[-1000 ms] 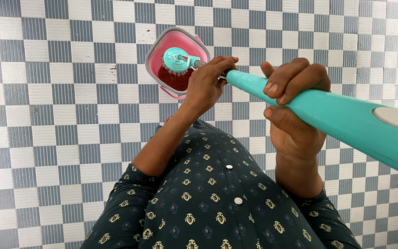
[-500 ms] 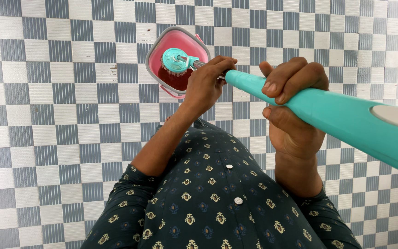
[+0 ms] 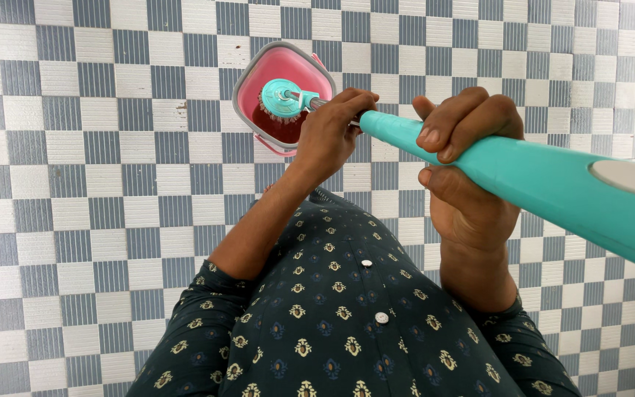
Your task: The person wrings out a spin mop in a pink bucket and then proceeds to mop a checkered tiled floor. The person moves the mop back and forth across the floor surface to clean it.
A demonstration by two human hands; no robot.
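the mop (image 3: 538, 184) is gripped by both closed hands, left (image 3: 332, 129) at eleven o'clock of right (image 3: 464, 158); its head (image 3: 282, 98) is already dipped in the bucket (image 3: 248, 73), wringing seemingly left.

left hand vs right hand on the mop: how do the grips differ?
The left hand sits lower, on the thin metal shaft next to the pink bucket; the right hand sits higher, on the thick teal handle. The left arm is extended, the right bent close to the body. Both are closed around the same mop.
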